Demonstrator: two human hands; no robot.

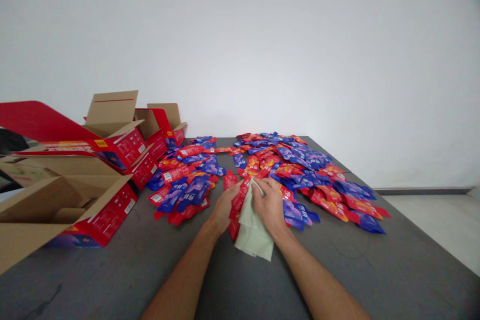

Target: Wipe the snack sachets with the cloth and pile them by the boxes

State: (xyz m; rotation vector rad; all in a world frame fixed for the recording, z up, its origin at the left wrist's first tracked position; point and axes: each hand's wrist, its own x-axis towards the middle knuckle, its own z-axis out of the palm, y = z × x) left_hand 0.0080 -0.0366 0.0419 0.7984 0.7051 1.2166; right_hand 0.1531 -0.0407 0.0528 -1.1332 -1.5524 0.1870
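My left hand (225, 206) is closed on the side of a red printed packet (235, 210), held low over the table in front of me. A pale green cloth (255, 232) is bunched in my right hand (269, 203) and lies against that packet, its lower end hanging down toward me. The cloth covers part of the packet's face. Around both hands lie many flat red and blue packets: one pile (191, 192) to the left and a wider, spread-out pile (307, 170) behind and to the right.
Open cardboard boxes with red printed sides stand at the left, the nearest box (112, 215) with its flaps spread. Further back is another open box (129, 147). The dark grey table (356, 270) meets a white wall (240, 50) at the back.
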